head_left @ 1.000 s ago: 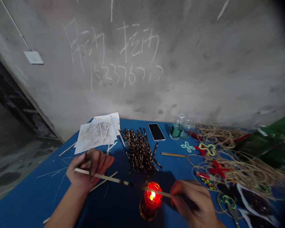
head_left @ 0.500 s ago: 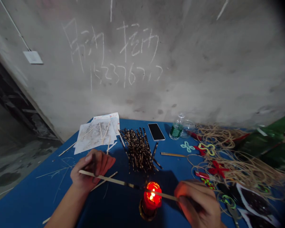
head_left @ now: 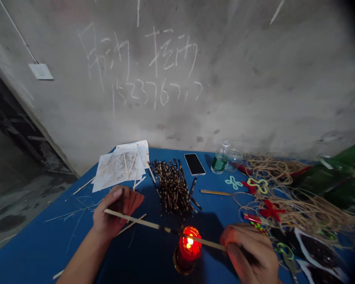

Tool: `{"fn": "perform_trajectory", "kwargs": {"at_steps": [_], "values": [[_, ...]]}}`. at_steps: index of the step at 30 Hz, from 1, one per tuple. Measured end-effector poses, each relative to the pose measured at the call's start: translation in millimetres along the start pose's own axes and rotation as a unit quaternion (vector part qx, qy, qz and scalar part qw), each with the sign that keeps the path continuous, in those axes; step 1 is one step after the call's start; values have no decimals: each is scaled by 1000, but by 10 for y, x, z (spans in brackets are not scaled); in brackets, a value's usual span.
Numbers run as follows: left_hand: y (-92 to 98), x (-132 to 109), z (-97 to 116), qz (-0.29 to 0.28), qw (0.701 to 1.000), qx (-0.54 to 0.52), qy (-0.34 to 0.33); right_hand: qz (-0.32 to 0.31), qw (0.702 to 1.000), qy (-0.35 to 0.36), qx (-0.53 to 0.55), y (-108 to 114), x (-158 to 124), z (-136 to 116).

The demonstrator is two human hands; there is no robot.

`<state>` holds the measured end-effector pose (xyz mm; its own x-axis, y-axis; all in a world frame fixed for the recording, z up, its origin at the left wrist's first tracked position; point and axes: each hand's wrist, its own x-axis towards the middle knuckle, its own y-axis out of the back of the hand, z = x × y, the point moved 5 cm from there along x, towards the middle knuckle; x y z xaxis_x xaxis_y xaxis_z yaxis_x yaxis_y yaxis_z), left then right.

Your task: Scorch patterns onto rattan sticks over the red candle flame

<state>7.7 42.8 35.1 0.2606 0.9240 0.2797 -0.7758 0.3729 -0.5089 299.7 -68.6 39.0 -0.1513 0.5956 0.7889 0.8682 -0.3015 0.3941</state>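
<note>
Left hand (head_left: pixel 116 212): bare forearm reaching forward, fingers curled in a pinch grip. Right hand (head_left: pixel 251 252): low, knuckles up, fingers closed.

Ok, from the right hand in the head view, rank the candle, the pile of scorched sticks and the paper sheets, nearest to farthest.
1. candle, lit, just left of the right hand, under the strip it holds.
2. pile of scorched sticks, farther back, mid-table.
3. paper sheets, back left.
</note>
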Motion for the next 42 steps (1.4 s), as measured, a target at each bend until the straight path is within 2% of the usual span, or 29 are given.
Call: {"fn": "perform_trajectory", "kwargs": {"at_steps": [13, 18, 24, 26, 32, 36, 42], "values": [[-41, 26, 65, 62, 998, -14, 3, 18, 1000, 5, -14, 6, 48, -17], [-22, 32, 77, 40, 999, -14, -16, 26, 999, 19, -15, 5, 46, -14], [29, 14, 92, 27, 999, -12, -26, 3, 998, 58, -30, 45, 60, -8], [48, 8, 92, 5, 999, -9, -40, -9, 996, 76, -39, 69, 83, -15], [-67, 14, 111, -133, 988, -8, -74, -24, 993, 94, -60, 117, 127, -6], [-147, 16, 128, -159, 985, -2, -70, -16, 995, 85, -52, 121, 145, -1], [-154, 12, 114, -189, 980, -5, -58, -22, 996, 78, -36, 96, 154, -24]]}}
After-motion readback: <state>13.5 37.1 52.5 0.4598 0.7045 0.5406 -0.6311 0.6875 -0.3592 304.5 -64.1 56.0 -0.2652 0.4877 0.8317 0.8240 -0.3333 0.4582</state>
